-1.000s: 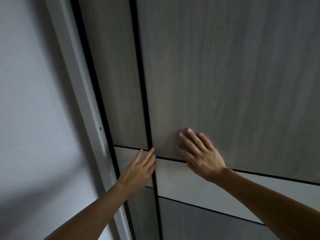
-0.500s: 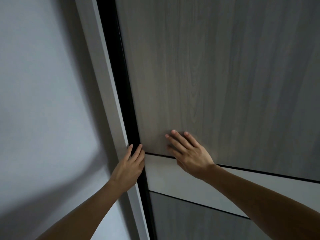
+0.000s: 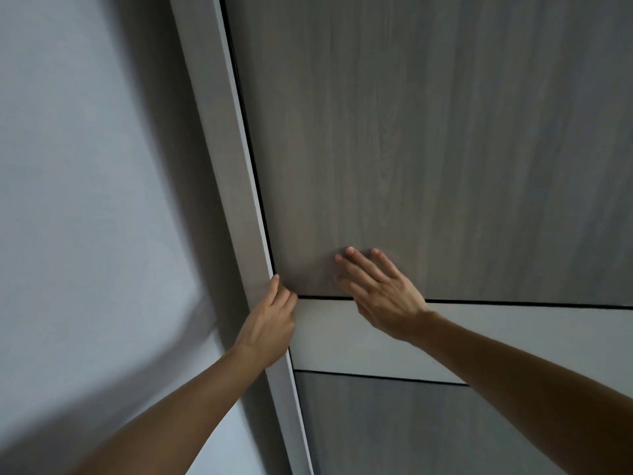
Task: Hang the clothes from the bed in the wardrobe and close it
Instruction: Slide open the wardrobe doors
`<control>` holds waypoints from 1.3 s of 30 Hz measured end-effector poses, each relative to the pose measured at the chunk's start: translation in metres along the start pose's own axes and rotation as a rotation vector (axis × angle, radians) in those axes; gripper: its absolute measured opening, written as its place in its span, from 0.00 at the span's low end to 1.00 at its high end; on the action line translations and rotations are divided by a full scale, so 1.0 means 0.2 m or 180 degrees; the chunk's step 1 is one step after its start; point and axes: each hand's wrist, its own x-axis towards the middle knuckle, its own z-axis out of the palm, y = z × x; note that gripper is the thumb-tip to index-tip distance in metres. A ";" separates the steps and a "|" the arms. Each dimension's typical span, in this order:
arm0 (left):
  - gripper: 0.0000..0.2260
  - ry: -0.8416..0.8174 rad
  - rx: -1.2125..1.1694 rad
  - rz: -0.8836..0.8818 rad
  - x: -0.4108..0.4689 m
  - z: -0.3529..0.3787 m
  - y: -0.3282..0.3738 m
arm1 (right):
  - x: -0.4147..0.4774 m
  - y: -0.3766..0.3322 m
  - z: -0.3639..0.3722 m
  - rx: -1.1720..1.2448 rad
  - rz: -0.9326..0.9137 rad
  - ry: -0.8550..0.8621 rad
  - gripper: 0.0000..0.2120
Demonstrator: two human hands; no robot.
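The wardrobe's sliding door [image 3: 428, 149] fills the right of the view: grey wood-grain panels with a pale band [image 3: 342, 337] across the middle. Its left edge meets the grey wardrobe frame [image 3: 226, 186], with only a thin dark line between them. My right hand [image 3: 380, 293] lies flat on the door, fingers spread, across the seam above the pale band. My left hand [image 3: 270, 320] rests at the door's left edge where it meets the frame, fingers curled against it. No clothes and no bed are in view.
A plain white wall [image 3: 85, 200] takes up the left side, running up to the frame. A darker wood-grain panel [image 3: 394, 430] continues below the pale band.
The door has slid left: the dark gap beside the frame has closed to a thin line. Both hands moved left with the door, and my left fingers have curled.
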 end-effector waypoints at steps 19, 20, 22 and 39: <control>0.11 -0.0088 -0.3064 0.0891 0.61 -1.40 1.63 | -2.28 0.64 -1.05 0.0057 0.2818 -0.2416 0.10; 0.11 -0.0082 -0.3127 0.0973 0.63 -1.52 1.76 | -2.44 0.68 -1.14 -0.0024 0.2941 -0.2492 0.11; 0.11 -0.0022 -0.3234 0.1193 0.65 -1.76 2.00 | -2.75 0.73 -1.31 -0.0164 0.3204 -0.2637 0.11; 0.10 0.0228 -0.3310 0.2906 1.11 -3.37 3.47 | -4.45 1.29 -2.05 -0.0876 0.5240 -0.3224 0.13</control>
